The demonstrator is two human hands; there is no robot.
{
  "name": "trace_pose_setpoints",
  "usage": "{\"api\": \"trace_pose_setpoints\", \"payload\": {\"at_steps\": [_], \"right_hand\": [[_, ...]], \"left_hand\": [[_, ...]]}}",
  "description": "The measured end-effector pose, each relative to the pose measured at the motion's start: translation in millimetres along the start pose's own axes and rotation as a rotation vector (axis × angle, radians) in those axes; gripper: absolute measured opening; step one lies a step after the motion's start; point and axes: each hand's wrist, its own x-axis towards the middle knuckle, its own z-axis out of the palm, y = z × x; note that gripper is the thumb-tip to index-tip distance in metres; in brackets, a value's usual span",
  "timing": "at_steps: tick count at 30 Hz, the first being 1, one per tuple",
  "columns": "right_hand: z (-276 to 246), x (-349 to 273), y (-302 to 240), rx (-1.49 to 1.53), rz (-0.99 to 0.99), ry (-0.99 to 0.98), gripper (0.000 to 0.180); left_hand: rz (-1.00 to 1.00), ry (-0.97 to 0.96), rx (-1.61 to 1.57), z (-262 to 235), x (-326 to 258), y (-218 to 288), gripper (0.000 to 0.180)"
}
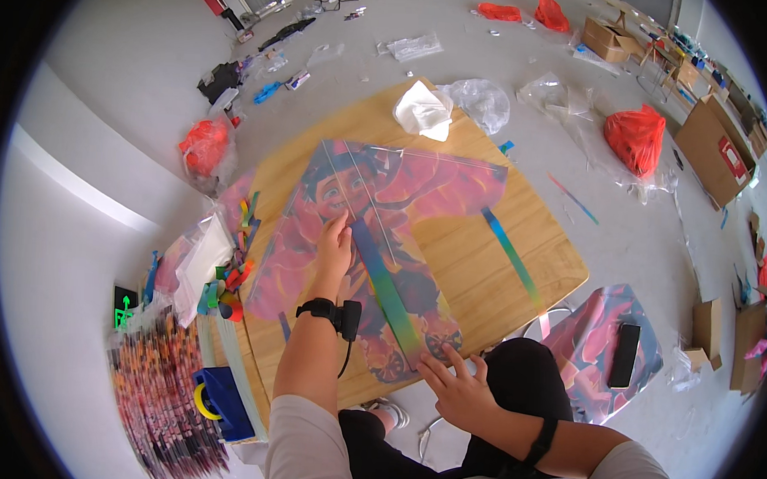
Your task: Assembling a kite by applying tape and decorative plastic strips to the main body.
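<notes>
A kite [317,199] printed with a cartoon figure in red, purple and orange lies spread on the wooden table, with thin rods across its upper part. Down its middle runs a wide ribbon [379,282] that shades from blue to green to yellow. My left hand [336,250] rests on the kite beside the ribbon's upper end, fingers stretched out. At the ribbon's lower end, by the table's near edge, my right hand [458,390] has its fingers spread, fingertips touching the kite. A small whitish thing by those fingers is too unclear to name. Another ribbon [511,254] trails from the kite's right wing.
Crumpled white material [423,111] sits on the wooden table [551,266] at its far edge. Coloured ribbon scraps [235,272], a blue tape dispenser [224,403] and stacked printed sheets [163,392] lie left. A black phone [623,356] rests on printed material at right. Bags and boxes lie about.
</notes>
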Motion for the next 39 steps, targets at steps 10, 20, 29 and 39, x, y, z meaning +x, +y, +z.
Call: {"api": "trace_pose_setpoints", "payload": {"at_steps": [10,20,29,39], "right_hand": [[7,-3,3,0.002,-0.037,0.031,0.059],[-2,-9,11,0.271,-0.025,0.145,0.049],[0,-1,26,0.549,0.091,0.280,0.036],[7,44,43,0.617,0.050,0.338,0.048]], "left_hand": [[-0.233,0.075,-0.078,-39,-40,50,0.039],[-0.459,-0.317,-0.316,-127,-151,193,0.032],[-0.625,-0.514,-0.469,-143,-268,251,0.028],[-0.198,-0.068,-0.106,-19,-240,179,0.034]]}}
